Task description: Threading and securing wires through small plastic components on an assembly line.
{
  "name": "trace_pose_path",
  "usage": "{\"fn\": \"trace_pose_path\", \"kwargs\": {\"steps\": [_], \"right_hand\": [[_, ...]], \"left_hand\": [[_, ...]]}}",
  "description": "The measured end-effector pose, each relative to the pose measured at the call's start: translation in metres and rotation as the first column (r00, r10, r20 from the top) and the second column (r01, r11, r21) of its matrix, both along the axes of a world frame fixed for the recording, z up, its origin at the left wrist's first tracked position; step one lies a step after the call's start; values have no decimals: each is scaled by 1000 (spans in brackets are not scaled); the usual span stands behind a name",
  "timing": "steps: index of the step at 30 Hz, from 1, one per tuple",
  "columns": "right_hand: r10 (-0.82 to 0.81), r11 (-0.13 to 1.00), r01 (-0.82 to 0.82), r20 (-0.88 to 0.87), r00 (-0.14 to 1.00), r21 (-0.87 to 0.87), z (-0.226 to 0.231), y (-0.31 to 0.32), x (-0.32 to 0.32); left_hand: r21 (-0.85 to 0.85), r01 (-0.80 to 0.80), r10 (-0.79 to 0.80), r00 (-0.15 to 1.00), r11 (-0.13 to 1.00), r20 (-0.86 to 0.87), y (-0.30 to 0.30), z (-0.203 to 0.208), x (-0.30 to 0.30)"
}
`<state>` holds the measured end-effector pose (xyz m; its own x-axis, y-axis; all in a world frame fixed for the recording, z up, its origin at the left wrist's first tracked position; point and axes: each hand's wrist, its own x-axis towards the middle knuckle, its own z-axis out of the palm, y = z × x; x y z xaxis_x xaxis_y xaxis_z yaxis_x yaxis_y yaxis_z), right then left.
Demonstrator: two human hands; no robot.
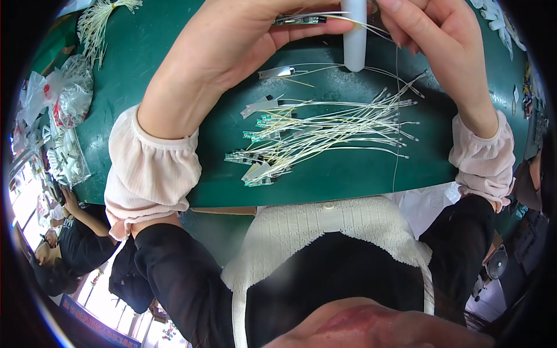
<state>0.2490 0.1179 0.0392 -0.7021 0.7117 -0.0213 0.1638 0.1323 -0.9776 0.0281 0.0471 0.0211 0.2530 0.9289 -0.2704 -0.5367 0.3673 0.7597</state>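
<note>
At the top of the head view, my left hand [249, 43] is closed around a small green circuit board [299, 20] with thin pale wires. The wires run rightward past a white, round-ended tube [355, 43]. My right hand [438, 32] is closed just right of the tube, thumb and fingertips together; what they pinch is hidden at the frame's top edge. A fine thread [397, 87] hangs below that hand. Nearer to me lies a loose pile of wired circuit boards [325, 130], boards to the left and wire tips to the right. One more wired board [278, 72] lies just beyond the pile.
The green table [348, 182] ends close to my apron [331, 217]. A tied bundle of wires [104, 20] lies far left, above plastic bags [72, 93] and a bag of white pieces [67, 156]. White parts [499, 23] lie far right. Another person [81, 243] is at lower left.
</note>
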Motion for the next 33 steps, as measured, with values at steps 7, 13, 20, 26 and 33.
{"fn": "trace_pose_path", "kwargs": {"steps": [7,13,20,26,33], "right_hand": [[32,999,-30,80,996,-27,10,-6,-1],[76,997,-75,125,989,-10,12,-10,-4],[65,997,-61,96,993,-46,8,-12,0],[80,993,-80,-8,997,-87,17,-16,-2],[45,999,-43,92,995,-28,14,-17,-1]], "left_hand": [[298,106,-130,990,949,61,3,-14,1],[394,113,-132,991,912,22,8,-45,-4],[817,141,-229,973,559,-10,21,-52,-2],[853,99,-192,981,512,2,17,-49,-4],[598,407,477,367,690,-799,-28,49,5]]}}
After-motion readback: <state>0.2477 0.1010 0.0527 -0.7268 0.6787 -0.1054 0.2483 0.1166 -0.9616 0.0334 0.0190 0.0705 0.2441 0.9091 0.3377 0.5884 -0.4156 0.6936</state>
